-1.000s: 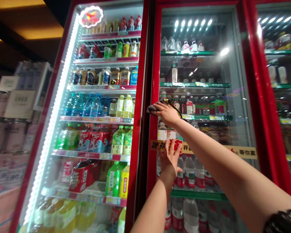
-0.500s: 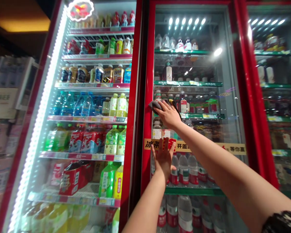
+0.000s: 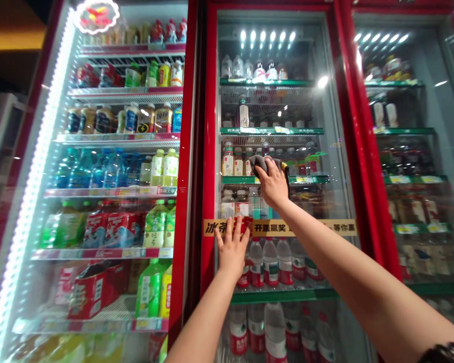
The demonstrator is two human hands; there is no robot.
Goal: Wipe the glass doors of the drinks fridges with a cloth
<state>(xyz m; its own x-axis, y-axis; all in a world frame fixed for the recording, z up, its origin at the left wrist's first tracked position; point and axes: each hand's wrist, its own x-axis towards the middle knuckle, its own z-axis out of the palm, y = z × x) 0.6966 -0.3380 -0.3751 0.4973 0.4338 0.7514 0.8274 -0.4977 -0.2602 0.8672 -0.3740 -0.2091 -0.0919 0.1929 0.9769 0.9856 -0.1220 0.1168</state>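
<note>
Under my right hand (image 3: 275,185) a dark grey cloth (image 3: 258,163) with a yellow-trimmed edge is bunched against the glass door (image 3: 336,186) of the middle fridge. The fingers grip and press it at the height of a shelf of juice bottles. Lower and to the left, my left hand (image 3: 232,250) is spread out with nothing in it. Its fingertips overlap the gold printed strip (image 3: 272,228) that crosses the door; the palm appears to rest on the glass.
A red door frame (image 3: 209,151) edges the middle fridge. Left of it stands a lit fridge of coloured drinks, its shelf (image 3: 109,193) full of bottles. Another red-framed fridge with a stocked shelf (image 3: 412,180) is on the right. Water bottles (image 3: 271,262) stand behind the middle glass.
My right hand has slid the cloth rightward across the glass, away from the door's left frame. My left hand stays spread on the door. The view has turned somewhat to the right.
</note>
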